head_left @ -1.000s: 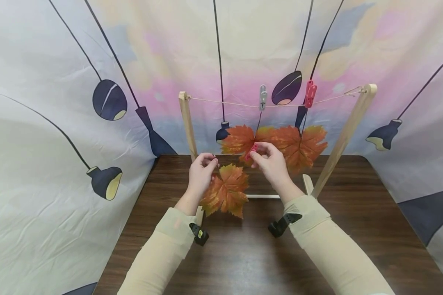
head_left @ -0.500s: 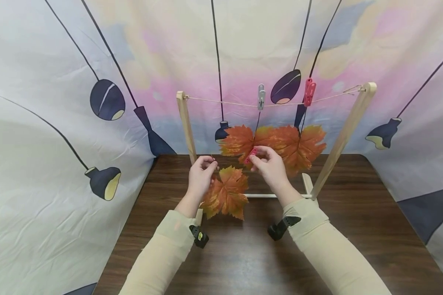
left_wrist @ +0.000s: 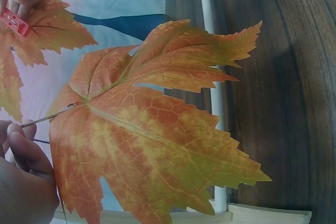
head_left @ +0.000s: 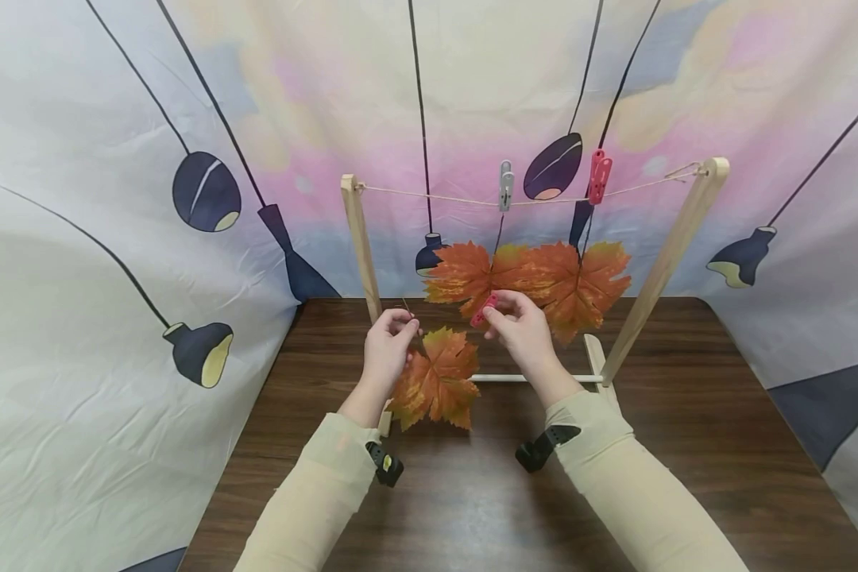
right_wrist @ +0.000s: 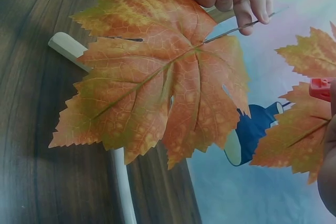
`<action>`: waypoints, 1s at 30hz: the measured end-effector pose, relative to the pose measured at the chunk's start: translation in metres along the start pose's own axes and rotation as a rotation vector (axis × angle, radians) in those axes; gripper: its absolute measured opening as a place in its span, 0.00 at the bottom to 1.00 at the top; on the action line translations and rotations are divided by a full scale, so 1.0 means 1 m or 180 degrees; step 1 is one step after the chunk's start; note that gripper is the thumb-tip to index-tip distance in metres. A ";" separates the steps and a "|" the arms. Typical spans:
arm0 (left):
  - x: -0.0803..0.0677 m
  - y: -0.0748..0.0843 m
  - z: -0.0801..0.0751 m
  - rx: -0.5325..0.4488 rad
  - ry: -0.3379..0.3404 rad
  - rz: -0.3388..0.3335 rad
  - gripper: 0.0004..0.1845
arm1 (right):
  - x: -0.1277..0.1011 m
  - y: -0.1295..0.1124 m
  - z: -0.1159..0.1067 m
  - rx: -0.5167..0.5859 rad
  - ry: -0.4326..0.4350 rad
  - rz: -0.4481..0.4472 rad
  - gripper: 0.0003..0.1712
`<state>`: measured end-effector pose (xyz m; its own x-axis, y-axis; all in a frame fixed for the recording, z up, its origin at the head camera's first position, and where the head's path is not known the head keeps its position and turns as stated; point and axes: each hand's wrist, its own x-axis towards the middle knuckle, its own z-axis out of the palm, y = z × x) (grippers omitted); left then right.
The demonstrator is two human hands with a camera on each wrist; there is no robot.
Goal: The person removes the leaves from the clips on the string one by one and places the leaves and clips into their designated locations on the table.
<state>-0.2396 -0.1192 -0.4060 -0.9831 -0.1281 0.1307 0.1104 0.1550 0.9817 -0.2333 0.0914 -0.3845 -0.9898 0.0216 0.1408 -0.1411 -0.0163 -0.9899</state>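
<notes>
My left hand [head_left: 388, 345] pinches the thin stem of an orange maple leaf [head_left: 438, 377] between thumb and fingers. The leaf hangs below the fingers, its veined blade spread wide in the left wrist view [left_wrist: 142, 124]. To the right, my right hand [head_left: 522, 330] holds a red clothespin [head_left: 483, 311] by thumb and fingertips. Behind that hand, two more orange leaves hang from a string [head_left: 436, 196]: the left leaf [head_left: 465, 270] under a grey clothespin [head_left: 505, 187], the right leaf [head_left: 582, 286] under another red clothespin [head_left: 598, 179].
The string runs between two wooden posts, a left post [head_left: 358, 238] and a right post [head_left: 665, 274]. A white rod [head_left: 504, 379] joins them low down. The frame stands on a dark wooden table [head_left: 465, 508], before a printed cloth backdrop [head_left: 314, 95].
Both hands have lowered slightly, the leaf and the red clothespin moving down with them. More of the stem shows above the left fingers. The hanging leaves stay on the string.
</notes>
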 end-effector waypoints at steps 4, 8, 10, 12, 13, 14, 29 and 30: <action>-0.002 -0.003 -0.001 -0.0012 -0.0024 -0.0068 0.07 | -0.001 0.001 -0.003 -0.0018 0.0030 0.0019 0.25; -0.006 -0.003 -0.003 -0.0067 -0.0017 -0.0153 0.07 | -0.002 0.003 -0.006 0.0039 0.0081 0.0049 0.25; -0.010 0.001 -0.003 -0.0045 -0.0016 -0.0200 0.07 | -0.003 0.003 -0.007 0.0092 0.0092 0.0070 0.24; -0.014 0.001 -0.003 -0.0026 -0.0043 -0.0245 0.07 | -0.004 0.004 -0.008 0.0144 0.0102 0.0088 0.24; -0.016 0.002 -0.003 -0.0025 -0.0056 -0.0258 0.06 | -0.004 0.004 -0.008 0.0154 0.0103 0.0091 0.24; -0.018 0.003 -0.003 -0.0007 -0.0059 -0.0284 0.06 | -0.005 0.004 -0.009 0.0152 0.0114 0.0099 0.24; -0.019 -0.029 -0.003 -0.0099 -0.0075 -0.0317 0.07 | -0.012 0.012 -0.015 0.0104 0.0250 0.0123 0.24; -0.019 -0.031 -0.003 -0.0107 -0.0060 -0.0306 0.07 | -0.013 0.012 -0.015 0.0098 0.0265 0.0122 0.24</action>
<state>-0.2242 -0.1244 -0.4384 -0.9919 -0.1224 0.0335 0.0200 0.1098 0.9937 -0.2223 0.1061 -0.3984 -0.9896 0.1035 0.0996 -0.1051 -0.0495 -0.9932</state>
